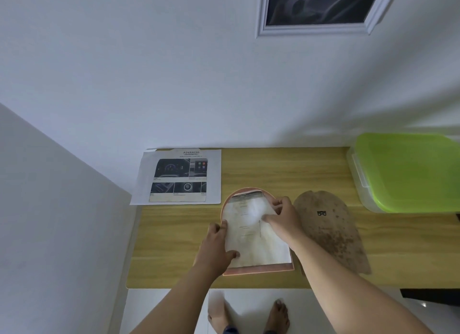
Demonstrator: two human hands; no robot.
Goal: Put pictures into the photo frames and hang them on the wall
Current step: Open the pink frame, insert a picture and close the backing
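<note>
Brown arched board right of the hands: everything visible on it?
The brown arched board looks like speckled, stained fibreboard, with a small dark hanger fitting near its rounded end. It lies flat on the wooden table, rounded end toward the wall, just right of the arched frame. The right forearm crosses its lower left edge; contact cannot be told. The left hand and right hand hold the printed sheet, not it.
</note>
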